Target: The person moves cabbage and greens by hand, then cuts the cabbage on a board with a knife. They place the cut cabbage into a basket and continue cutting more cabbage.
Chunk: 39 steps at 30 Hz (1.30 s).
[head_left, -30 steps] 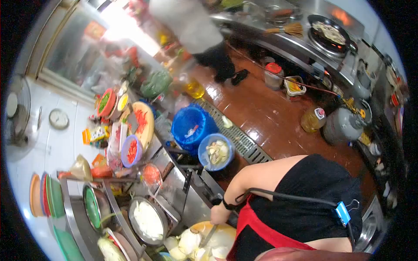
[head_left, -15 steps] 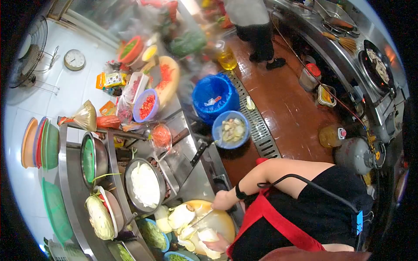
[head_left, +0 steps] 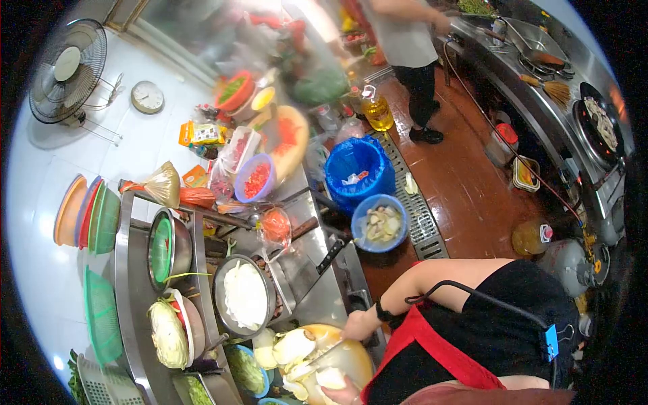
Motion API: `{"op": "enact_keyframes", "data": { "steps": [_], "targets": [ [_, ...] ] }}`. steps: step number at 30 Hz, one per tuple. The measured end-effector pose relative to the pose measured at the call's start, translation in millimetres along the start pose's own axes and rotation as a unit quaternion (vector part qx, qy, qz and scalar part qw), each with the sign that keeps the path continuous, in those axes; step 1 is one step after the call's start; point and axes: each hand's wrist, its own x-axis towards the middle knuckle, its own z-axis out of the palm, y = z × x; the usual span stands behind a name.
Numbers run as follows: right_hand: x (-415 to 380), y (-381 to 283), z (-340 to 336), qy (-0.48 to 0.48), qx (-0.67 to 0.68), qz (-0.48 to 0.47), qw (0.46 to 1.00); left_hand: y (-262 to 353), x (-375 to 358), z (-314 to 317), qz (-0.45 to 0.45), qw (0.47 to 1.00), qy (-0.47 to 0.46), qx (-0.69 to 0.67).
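A round yellow cutting board [head_left: 354,358] lies at the bottom middle, bearing pale vegetable pieces [head_left: 294,347]. Above its upper right part, my right hand [head_left: 360,325] is closed around the handle end of a knife, whose thin blade [head_left: 329,353] points down-left across the board. My left hand [head_left: 345,393] rests at the board's lower edge, its fingers on a white vegetable piece [head_left: 331,378]. Left of the board stands a metal bowl [head_left: 219,297] of white slices. A second knife with a black handle [head_left: 331,256] lies on the steel counter [head_left: 314,297].
On the floor stand a blue-lined bin [head_left: 361,172], a blue bowl of scraps [head_left: 380,223] and an oil bottle [head_left: 376,111]. Another person [head_left: 408,40] is at the stove side, near a wok [head_left: 597,125]. Shelves at left hold a cabbage [head_left: 169,334] and bowls.
The whole view has shifted, so things sit farther right and mostly lower. More of the other person shows, with an arm reaching toward the stove. Both my hands remain at the board.
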Motion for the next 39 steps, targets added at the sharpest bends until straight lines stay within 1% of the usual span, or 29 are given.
{"op": "enact_keyframes", "data": {
  "steps": [3,5,7,8,10,14,16,19,20,22,23,25,27,28,31,32,33,35,36,37,39],
  "targets": [
    [4,0,6,0.001,0.014,0.002,1.000,9,1,-5,-0.004,1.000,-0.013,0.015],
    [-3,-3,-6,-0.003,0.028,0.011,1.000,12,3,-6,-0.005,1.000,-0.020,0.019],
    [-20,-13,-34,-0.034,0.030,-0.008,0.999,14,3,-6,-0.006,0.999,-0.025,0.023],
    [-19,-12,-31,-0.032,0.026,-0.007,0.999,16,5,-6,-0.007,0.999,-0.028,0.022],
    [-15,-11,-22,0.009,0.044,0.007,0.999,17,8,-9,-0.005,0.999,-0.031,0.025],
    [-15,-12,-21,-0.016,0.051,0.018,0.998,21,12,-14,-0.002,0.999,-0.038,0.028],
    [-12,-8,-14,0.023,-0.009,-0.007,1.000,24,14,-18,-0.005,0.999,-0.046,0.025],
    [-17,-12,-21,0.010,0.009,0.003,1.000,26,16,-24,-0.003,0.998,-0.053,0.029],
    [-13,-9,-14,0.007,0.010,0.002,1.000,27,17,-26,-0.003,0.998,-0.056,0.029],
    [-2,-1,0,0.041,-0.022,-0.012,0.999,26,17,-32,-0.004,0.998,-0.060,0.030],
    [0,-1,3,0.038,-0.022,-0.014,0.999,25,18,-35,-0.004,0.998,-0.061,0.031],
    [1,0,3,0.018,-0.011,0.008,1.000,24,17,-41,-0.007,0.997,-0.065,0.032],
    [15,12,27,0.020,0.001,0.019,1.000,22,18,-50,-0.009,0.997,-0.066,0.032],
    [15,9,25,0.026,0.013,0.033,0.999,22,18,-54,-0.009,0.997,-0.068,0.030],
    [7,4,13,0.028,0.011,0.027,0.999,20,18,-70,-0.015,0.997,-0.068,0.026],
    [15,9,26,0.016,0.034,0.067,0.997,20,20,-74,-0.015,0.997,-0.069,0.023],
    [10,3,17,0.010,0.034,0.062,0.997,19,20,-78,-0.014,0.997,-0.072,0.025],
    [-7,-10,-15,-0.046,-0.006,0.032,0.998,18,22,-87,-0.021,0.997,-0.075,0.021],
    [-3,-7,-8,-0.026,-0.030,0.015,0.999,19,23,-92,-0.023,0.996,-0.078,0.019],
    [-5,-10,-8,-0.028,-0.031,0.013,0.999,19,23,-96,-0.027,0.996,-0.082,0.019],
    [-9,-12,-17,-0.014,-0.004,0.016,1.000,21,26,-104,-0.048,0.995,-0.089,0.019]
  ]
}}
